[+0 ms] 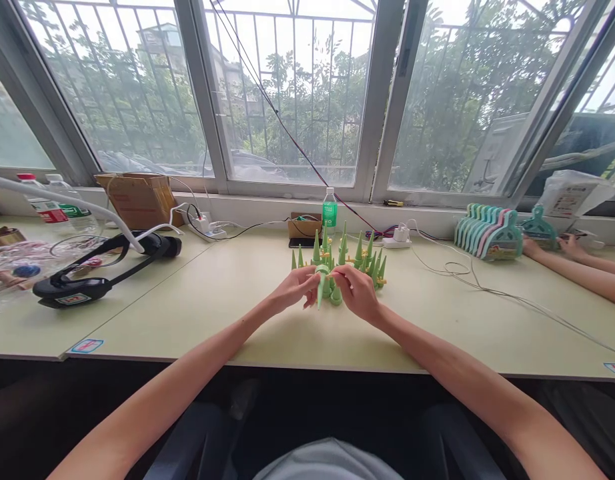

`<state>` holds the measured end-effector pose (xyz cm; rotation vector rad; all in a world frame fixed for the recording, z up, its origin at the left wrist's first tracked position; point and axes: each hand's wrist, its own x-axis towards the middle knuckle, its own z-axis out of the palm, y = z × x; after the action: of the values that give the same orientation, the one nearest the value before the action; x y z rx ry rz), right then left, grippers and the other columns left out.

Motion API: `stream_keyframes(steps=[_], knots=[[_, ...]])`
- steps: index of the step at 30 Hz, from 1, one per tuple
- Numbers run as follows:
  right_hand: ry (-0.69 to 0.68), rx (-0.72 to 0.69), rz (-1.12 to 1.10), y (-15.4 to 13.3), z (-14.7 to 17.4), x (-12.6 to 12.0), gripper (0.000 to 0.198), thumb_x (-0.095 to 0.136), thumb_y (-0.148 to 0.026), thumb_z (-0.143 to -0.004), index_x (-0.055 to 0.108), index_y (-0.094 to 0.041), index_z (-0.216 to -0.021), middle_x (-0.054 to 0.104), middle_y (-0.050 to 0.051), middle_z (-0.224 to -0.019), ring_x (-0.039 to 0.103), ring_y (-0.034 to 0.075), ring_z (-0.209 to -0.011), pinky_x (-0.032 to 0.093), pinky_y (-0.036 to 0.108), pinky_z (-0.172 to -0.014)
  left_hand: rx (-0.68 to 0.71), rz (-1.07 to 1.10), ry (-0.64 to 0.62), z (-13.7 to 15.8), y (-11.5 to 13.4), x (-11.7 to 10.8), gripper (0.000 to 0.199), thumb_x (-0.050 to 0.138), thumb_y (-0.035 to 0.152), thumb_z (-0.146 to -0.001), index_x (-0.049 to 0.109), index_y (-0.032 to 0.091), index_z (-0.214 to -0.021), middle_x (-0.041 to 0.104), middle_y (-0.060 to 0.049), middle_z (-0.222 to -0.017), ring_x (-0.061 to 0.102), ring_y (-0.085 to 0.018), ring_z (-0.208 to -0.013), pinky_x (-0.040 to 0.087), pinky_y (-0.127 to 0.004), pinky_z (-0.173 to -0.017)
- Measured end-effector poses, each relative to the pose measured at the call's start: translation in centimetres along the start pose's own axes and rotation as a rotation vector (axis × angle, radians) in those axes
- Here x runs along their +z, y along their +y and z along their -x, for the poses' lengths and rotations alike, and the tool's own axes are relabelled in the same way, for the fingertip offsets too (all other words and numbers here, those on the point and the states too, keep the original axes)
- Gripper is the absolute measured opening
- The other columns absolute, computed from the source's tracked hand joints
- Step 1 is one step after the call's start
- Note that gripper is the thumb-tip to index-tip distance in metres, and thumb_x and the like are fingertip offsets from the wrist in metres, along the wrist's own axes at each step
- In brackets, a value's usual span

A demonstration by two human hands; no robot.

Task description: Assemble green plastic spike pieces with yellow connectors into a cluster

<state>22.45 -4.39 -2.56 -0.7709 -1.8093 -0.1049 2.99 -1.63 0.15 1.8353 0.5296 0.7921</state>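
A pale green pointed cone (321,290) is gripped in the fingers of my left hand (293,288), with its wide ringed end up and its tip down towards me. Beside that ringed end, my right hand (357,292) is closed in a pinch; whatever lies between its fingertips is too small to make out. Just behind both hands, several more green cones (358,251) stand point up on the table, some with small yellow-orange parts at their sides. Part of this group is hidden behind my fingers.
A green-labelled bottle (329,212) and a small cardboard box (307,228) stand behind the cones. Left lies a black headset (77,290). Cables (480,283) cross the table at right, near green and pink hangers (490,233) and another person's hands (535,248).
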Motion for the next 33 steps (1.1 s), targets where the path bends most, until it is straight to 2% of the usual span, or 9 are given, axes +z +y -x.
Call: stream_keyframes(steps=[9, 14, 19, 24, 33], knots=[[-0.094, 0.049, -0.017, 0.5, 0.0, 0.1, 0.032, 0.04, -0.037, -0.103, 0.057, -0.019, -0.083, 0.058, 0.0, -0.064, 0.05, 0.012, -0.055, 0.038, 0.022, -0.055, 0.043, -0.067, 0.017, 0.0, -0.3, -0.3, 0.039, 0.065, 0.051, -0.087, 0.051, 0.016, -0.095, 0.056, 0.005, -0.05, 0.049, -0.009, -0.039, 0.037, -0.022, -0.044], [-0.137, 0.042, -0.005, 0.7, 0.1, 0.2, 0.038, 0.038, -0.041, -0.104, 0.051, -0.019, -0.075, 0.051, -0.003, -0.058, 0.04, 0.009, -0.049, 0.032, 0.021, -0.052, 0.05, -0.111, 0.043, -0.1, -0.8, -0.5, 0.036, 0.066, 0.048, -0.087, 0.05, 0.017, -0.096, 0.053, 0.007, -0.048, 0.045, -0.008, -0.039, 0.033, -0.02, -0.042], [-0.179, 0.047, 0.052, 1.1, 0.2, 0.3, 0.047, 0.032, -0.044, -0.105, 0.037, -0.02, -0.064, 0.039, -0.004, -0.053, 0.027, 0.008, -0.047, 0.026, 0.022, -0.049, 0.05, -0.073, 0.049, -0.2, -1.3, -0.7, 0.037, 0.07, 0.045, -0.085, 0.048, 0.019, -0.097, 0.053, 0.008, -0.05, 0.045, -0.007, -0.04, 0.034, -0.019, -0.043], [-0.221, 0.077, 0.073, 1.2, 0.1, 0.4, 0.05, 0.027, -0.046, -0.105, 0.035, -0.021, -0.063, 0.037, -0.004, -0.053, 0.026, 0.009, -0.047, 0.025, 0.023, -0.05, 0.049, -0.039, 0.037, -0.3, -1.4, -0.6, 0.037, 0.072, 0.044, -0.084, 0.048, 0.019, -0.096, 0.052, 0.008, -0.051, 0.045, -0.007, -0.04, 0.034, -0.02, -0.043], [-0.208, 0.07, 0.002, 0.8, 0.1, 0.4, 0.045, 0.031, -0.045, -0.104, 0.036, -0.021, -0.067, 0.036, -0.005, -0.055, 0.027, 0.008, -0.048, 0.026, 0.021, -0.05, 0.053, 0.002, 0.049, -0.3, -1.0, -0.7, 0.038, 0.07, 0.045, -0.086, 0.048, 0.018, -0.1, 0.052, 0.008, -0.05, 0.045, -0.007, -0.04, 0.035, -0.021, -0.044]])
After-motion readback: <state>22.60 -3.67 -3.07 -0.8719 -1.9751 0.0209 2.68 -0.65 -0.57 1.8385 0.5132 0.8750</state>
